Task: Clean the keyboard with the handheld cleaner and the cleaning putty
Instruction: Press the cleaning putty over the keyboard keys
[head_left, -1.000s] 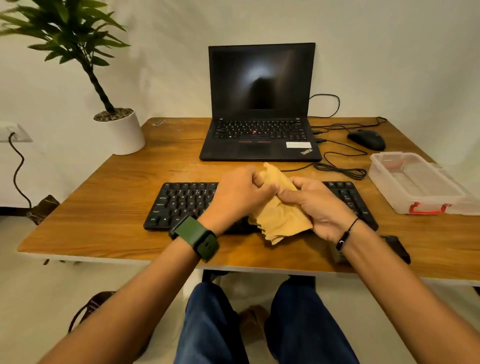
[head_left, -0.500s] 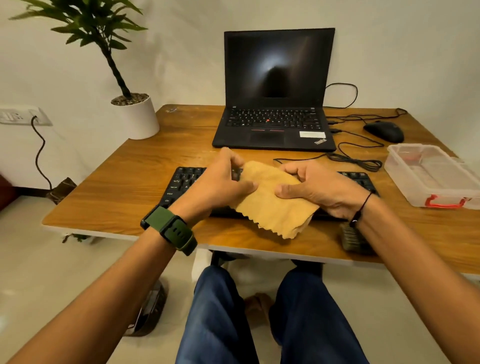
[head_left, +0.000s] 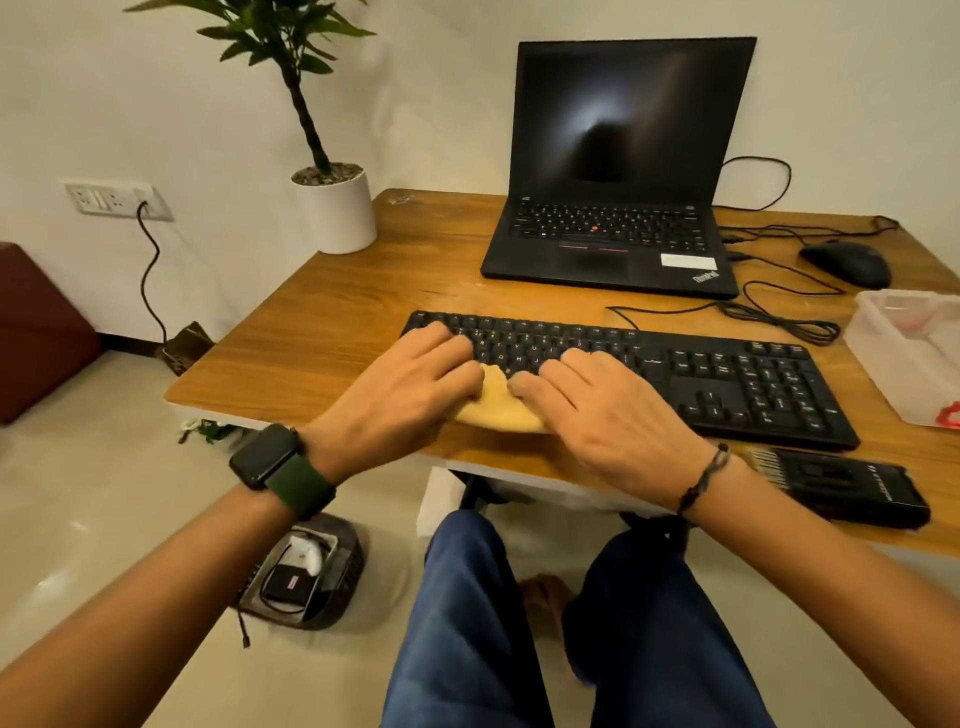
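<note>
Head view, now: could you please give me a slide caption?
Both hands, left and right, press a yellow cloth onto the black keyboard.

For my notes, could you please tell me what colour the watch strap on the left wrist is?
Dark green watch strap, clearest in the head view.

Your wooden worktop (head_left: 322, 322) carries a black keyboard (head_left: 727, 374) near its front edge, with a yellow cloth (head_left: 498, 408) lying over the keyboard's near left part. An open laptop (head_left: 613, 244) sits behind it, a white plant pot (head_left: 335, 213) at the far left corner. To your right lie a mouse (head_left: 847, 262), coiled cables (head_left: 779, 317), a clear plastic box (head_left: 904, 353) and a black handheld cleaner (head_left: 841, 483) at the front edge.
</note>
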